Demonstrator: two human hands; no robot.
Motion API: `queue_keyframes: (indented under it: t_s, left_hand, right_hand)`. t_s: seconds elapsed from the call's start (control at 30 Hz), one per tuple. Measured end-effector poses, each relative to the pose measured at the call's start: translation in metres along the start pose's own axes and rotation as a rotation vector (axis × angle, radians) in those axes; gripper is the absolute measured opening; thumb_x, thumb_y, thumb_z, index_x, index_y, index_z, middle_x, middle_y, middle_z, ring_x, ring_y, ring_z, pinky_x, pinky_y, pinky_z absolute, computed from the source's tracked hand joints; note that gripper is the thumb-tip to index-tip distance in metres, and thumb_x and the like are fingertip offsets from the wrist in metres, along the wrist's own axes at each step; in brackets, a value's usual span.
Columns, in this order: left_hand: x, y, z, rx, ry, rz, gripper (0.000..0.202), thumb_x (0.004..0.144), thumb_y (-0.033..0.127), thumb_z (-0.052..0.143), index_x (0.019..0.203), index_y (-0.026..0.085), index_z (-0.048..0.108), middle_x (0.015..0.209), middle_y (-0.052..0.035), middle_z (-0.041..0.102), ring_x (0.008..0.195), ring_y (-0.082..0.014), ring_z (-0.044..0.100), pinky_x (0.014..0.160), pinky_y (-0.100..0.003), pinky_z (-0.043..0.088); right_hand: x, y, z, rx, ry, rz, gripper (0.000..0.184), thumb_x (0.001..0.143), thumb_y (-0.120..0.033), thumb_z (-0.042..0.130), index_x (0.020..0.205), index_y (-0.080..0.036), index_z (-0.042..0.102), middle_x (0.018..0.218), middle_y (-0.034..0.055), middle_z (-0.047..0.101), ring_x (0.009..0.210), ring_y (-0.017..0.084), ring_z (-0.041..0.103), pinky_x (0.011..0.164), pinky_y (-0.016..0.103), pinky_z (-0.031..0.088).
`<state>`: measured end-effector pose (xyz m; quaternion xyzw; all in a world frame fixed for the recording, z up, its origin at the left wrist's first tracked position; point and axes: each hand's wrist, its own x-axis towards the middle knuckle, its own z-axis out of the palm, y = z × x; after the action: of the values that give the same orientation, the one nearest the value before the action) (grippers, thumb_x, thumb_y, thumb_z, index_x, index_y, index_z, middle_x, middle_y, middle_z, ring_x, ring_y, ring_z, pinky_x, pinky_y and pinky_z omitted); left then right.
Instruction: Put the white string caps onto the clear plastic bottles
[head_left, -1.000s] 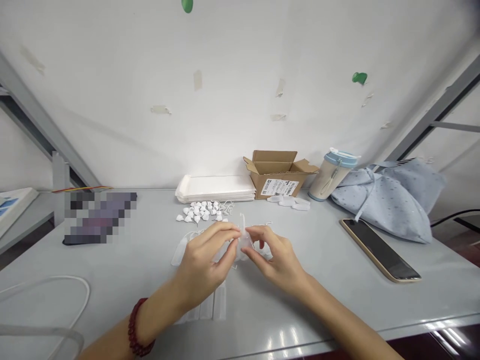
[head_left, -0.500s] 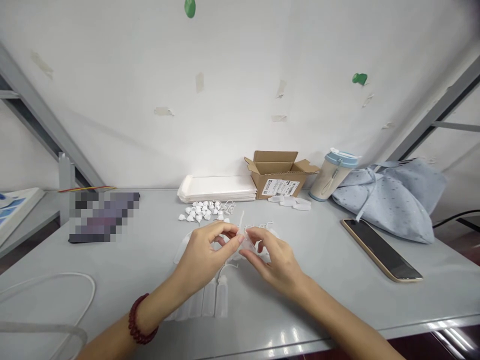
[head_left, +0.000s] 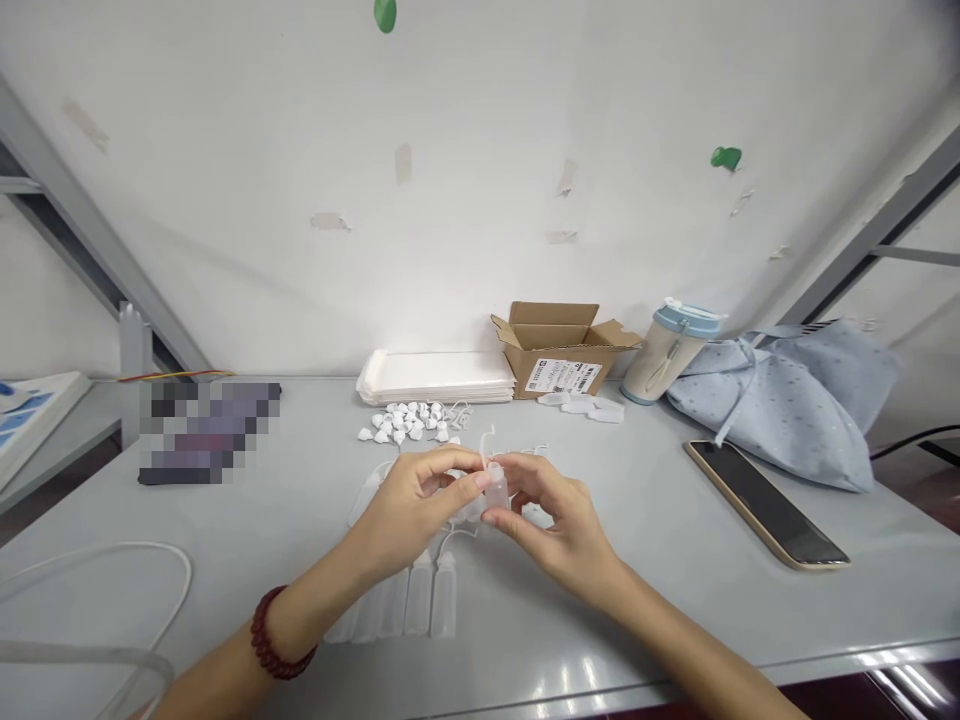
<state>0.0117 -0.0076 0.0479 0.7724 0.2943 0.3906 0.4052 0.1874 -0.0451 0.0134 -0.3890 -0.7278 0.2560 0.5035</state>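
Small bottle (head_left: pixel 496 492) upright over mid-table, between my right hand's (head_left: pixel 556 515) curled thumb and fingers! Left hand (head_left: pixel 431 497) bunched at its neck; gripping the thin tube (head_left: pixel 485 452)? Can't tell. Tabletop (head_left: pixel 660 530) stretches right to the phone (head_left: pixel 769 505); front edge (head_left: pixel 825 655) nearer me.

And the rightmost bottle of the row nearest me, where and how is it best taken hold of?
I would probably pinch the rightmost bottle by the sides of its body, coming from above and the right. It lies flat, a neighbouring bottle close on its left, its right flank exposed. The narrower neck has a thin curved tube near it.
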Motion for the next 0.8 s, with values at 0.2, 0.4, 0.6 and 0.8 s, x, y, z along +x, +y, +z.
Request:
queue_keyframes:
  t_s: [0.2,0.4,0.6,0.8]
  left_hand:
    - [-0.003,-0.006,-0.002,0.238,0.207,0.039,0.013,0.087,0.023,0.055,0.091,0.021,0.068,0.091,-0.0035,0.07,0.082,-0.0185,0.066,0.067,-0.03,0.056]
    - [-0.01,-0.003,-0.002,0.707,0.181,0.539,0.035,0.082,0.007,0.051,0.115,0.014,0.055,0.11,-0.0116,0.064,0.108,-0.0269,0.054,0.092,-0.044,0.046]
    - [-0.01,-0.01,0.009,0.986,0.119,0.601,0.035,0.084,0.015,0.058,0.119,0.009,0.053,0.111,-0.0128,0.066,0.112,-0.0336,0.052,0.09,-0.048,0.041]
    - [-0.016,-0.009,0.014,0.98,0.215,0.603,0.036,0.08,0.011,0.057,0.116,0.012,0.055,0.107,-0.0116,0.068,0.102,-0.0299,0.056,0.088,-0.045,0.038]
  right_hand:
    - [0.002,-0.001,-0.001,-0.004,0.042,0.064,0.026,0.082,-0.027,0.066,0.107,-0.021,0.059,0.09,0.0043,0.067,0.069,0.013,0.062,0.059,0.026,0.051]
    - [0.005,0.001,0.0,0.063,0.062,0.21,0.025,0.081,-0.033,0.065,0.102,-0.02,0.058,0.088,0.0044,0.066,0.07,0.013,0.062,0.06,0.026,0.052]
    - [0.005,0.009,0.004,0.098,0.089,0.27,0.03,0.077,-0.032,0.068,0.101,-0.02,0.057,0.091,0.0049,0.065,0.069,0.013,0.062,0.061,0.027,0.053]
    - [0.005,0.008,0.002,0.191,0.002,0.324,0.039,0.072,-0.038,0.073,0.103,-0.02,0.056,0.087,0.0039,0.066,0.072,0.015,0.063,0.064,0.028,0.053]
